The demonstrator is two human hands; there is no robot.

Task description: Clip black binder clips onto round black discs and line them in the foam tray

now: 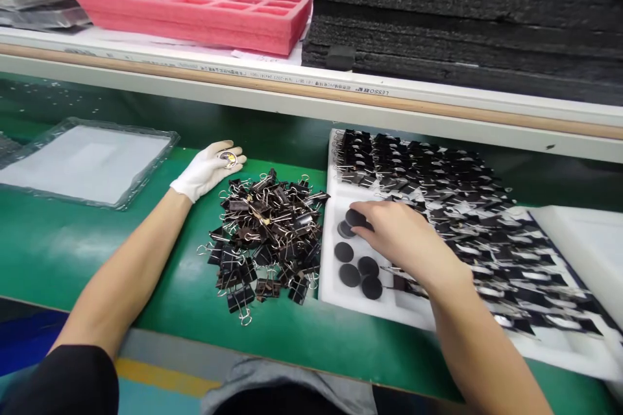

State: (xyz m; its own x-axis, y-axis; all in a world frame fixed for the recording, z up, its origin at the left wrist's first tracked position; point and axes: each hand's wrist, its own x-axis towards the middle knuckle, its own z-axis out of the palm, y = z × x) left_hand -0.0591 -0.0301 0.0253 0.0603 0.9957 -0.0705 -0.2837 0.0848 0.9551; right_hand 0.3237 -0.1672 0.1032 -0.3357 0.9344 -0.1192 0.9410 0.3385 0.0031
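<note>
Here, binder clips (272, 233) were heaped mid-frame; at centre right, a black disc (357, 218) was pinched by the right hand (402, 233); beyond, at centre left, a round piece (228, 158) was held by the gloved left hand (204, 170).

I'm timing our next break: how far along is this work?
Looks done: rows of black metal binder clips in the white foam tray. In hand: a shiny round piece on the white-gloved left hand; a flat black disc, apparently pinched by the bare right hand. Probably left: other black discs lying in the tray, and the loose clip heap on the green tabletop.
</note>
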